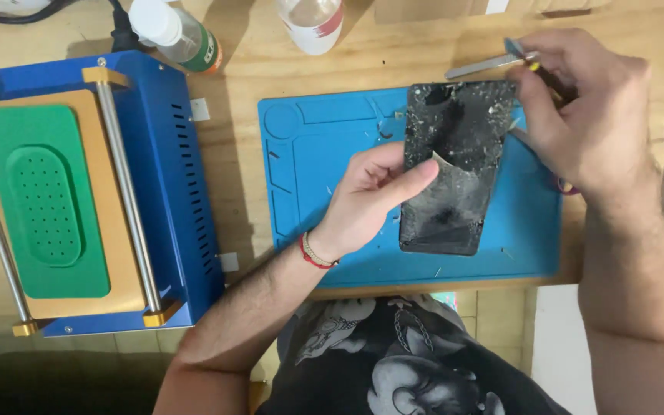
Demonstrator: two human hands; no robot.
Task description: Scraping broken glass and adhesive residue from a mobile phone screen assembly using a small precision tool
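Phone panel (455, 165) on blue mat (309, 154), L hand (366, 196) steadying

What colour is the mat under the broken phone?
The mat is bright blue, seen best in the head view, where it lies under the phone.

Phone panel (455, 165) on the mat (324, 154), under my left fingers (405, 180). Machine (78, 200) well left of them. Two bottles (178, 31) beyond. Metal tool (486, 65) beside my right fingers (532, 84), past the panel's far edge.
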